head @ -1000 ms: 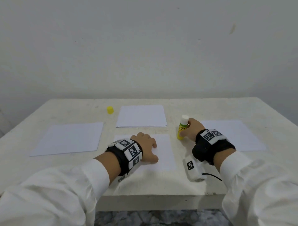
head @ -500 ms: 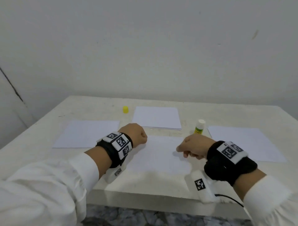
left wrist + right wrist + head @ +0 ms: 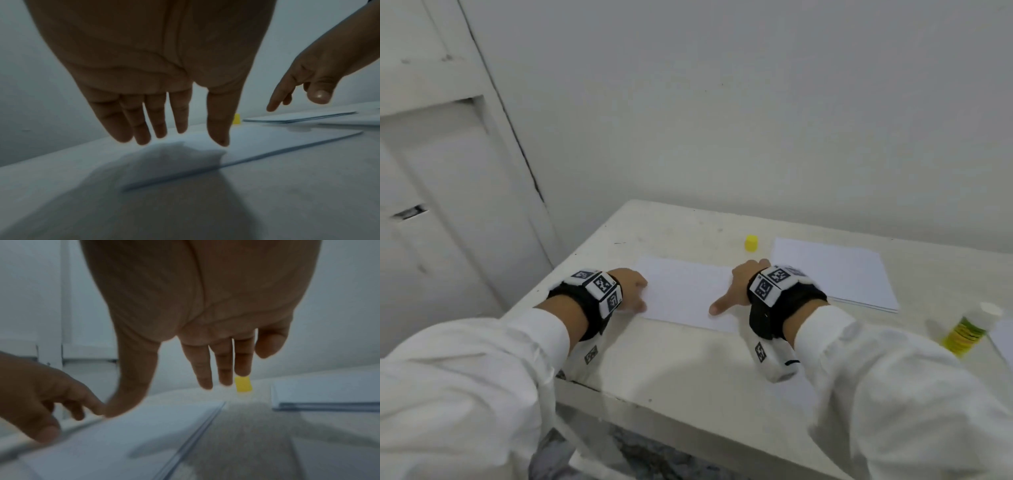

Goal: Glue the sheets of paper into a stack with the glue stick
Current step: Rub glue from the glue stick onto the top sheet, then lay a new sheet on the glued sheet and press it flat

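White paper sheet [image 3: 685, 294] was flanked by both hands on the counter [image 3: 688, 356]: left hand [image 3: 631, 291] and right hand [image 3: 736, 286] were spread, nothing gripped. Glue stick [image 3: 969, 329] was stood uncapped right of that sheet, untouched.

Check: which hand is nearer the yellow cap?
Right. The right hand hovers at the right edge of the sheet, its fingers reaching toward the yellow cap just beyond. The left hand is at the sheet's left edge, farther away.

White sheets [image 3: 685, 294], uncapped glue stick [image 3: 969, 329]
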A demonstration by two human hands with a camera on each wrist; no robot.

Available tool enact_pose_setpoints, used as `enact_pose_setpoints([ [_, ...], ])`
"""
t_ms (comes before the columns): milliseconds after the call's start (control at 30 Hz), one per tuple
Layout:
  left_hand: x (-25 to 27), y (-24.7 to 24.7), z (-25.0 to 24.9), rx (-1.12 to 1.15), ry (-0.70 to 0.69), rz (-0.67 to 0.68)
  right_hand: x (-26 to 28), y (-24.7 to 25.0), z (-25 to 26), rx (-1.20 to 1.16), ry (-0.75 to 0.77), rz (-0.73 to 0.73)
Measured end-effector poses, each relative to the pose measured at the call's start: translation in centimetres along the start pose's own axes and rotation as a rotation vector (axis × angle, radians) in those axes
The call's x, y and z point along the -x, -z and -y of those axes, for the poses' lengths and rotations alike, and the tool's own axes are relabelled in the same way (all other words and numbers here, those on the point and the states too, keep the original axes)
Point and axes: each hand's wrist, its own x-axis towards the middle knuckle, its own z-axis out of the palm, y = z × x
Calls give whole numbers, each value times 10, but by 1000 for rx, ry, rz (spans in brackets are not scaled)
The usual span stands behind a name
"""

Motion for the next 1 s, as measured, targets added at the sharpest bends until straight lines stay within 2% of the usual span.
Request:
enact_pose_setpoints([
  [367,-10,6,3,-73,-86,18,-6,-8,16,32,-21,92],
  [500,-8,4,4,-61,-91,12,4,-3,28,-4,-24,47],
  [567,-7,1,6,-37,-93,-1,13,1,32,-152,-12,41],
  [633,-7,-3,10,16,-87,-20,25,2,30,-417,-10,24],
  [700,-6,-7,12,112,-96,-63,39,2,20,-679,-46,-37],
  [833,5,-3,3,472,-101,-318,70,-3,-13,-1006,-81,-176],
  [900,10,5,-11,696,-168,-274,87,-7,-36,-1096,-85,-206],
  [1000,21,12,-40,962,-242,-73,110,-16,-77,-1175,-124,-216],
])
